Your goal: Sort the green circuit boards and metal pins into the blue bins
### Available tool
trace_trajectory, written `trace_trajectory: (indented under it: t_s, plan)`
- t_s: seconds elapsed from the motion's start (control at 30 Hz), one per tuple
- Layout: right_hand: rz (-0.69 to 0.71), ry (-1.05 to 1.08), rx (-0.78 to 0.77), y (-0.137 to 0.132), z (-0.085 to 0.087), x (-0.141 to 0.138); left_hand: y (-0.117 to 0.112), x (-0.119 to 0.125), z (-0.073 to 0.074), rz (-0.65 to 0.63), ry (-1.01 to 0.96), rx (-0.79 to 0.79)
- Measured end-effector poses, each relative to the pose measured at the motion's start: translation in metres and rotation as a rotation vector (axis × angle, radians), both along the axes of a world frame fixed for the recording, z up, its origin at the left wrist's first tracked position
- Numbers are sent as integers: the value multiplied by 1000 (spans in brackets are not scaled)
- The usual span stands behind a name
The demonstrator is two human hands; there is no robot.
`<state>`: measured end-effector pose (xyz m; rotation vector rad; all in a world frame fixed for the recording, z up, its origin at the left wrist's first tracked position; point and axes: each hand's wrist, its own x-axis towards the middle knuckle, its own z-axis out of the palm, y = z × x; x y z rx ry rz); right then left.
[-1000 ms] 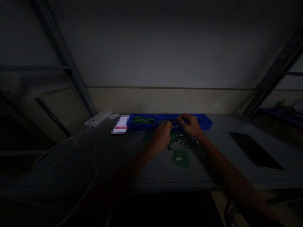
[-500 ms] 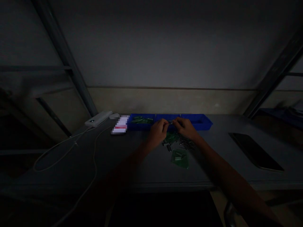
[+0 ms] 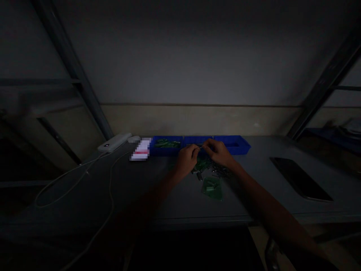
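"Where's the small metal piece [image 3: 201,146]?"

"At the middle of the blue tray [image 3: 239,149], above it or just in front; I can't tell. The left hand [image 3: 187,160] and right hand [image 3: 216,151] pinch it between nearly touching fingertips."

"What might go wrong?"

"In this dim light, a loose pinch could drop it among the loose metal parts [image 3: 221,171] before the tray, where it'd be hard to pick out."

"And the green bag [image 3: 216,193]?"

"It's farther out from the tray; a dropping wrist could nudge it."
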<state>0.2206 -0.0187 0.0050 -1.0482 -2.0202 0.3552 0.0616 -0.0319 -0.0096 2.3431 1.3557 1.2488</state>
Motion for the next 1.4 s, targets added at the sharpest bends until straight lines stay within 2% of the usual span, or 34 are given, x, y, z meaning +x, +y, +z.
trace_trajectory:
  t_s: [0.4,0.63,0.87,1.07,1.4]
  plan:
    - [-25,-54,16,-1,0,0,-2,0,-1,-25,-51,-74]
    - [-28,-175,44,3,-4,-1,-4,-2,2,-15,55,-154]
    - [-63,-221,70,3,-6,-1,-8,0,7,17,128,-141]
    - [-78,-226,91,2,-3,-1,-8,2,5,57,163,-135]
    - [-69,-167,108,0,0,0,-5,-1,3,105,95,-59]
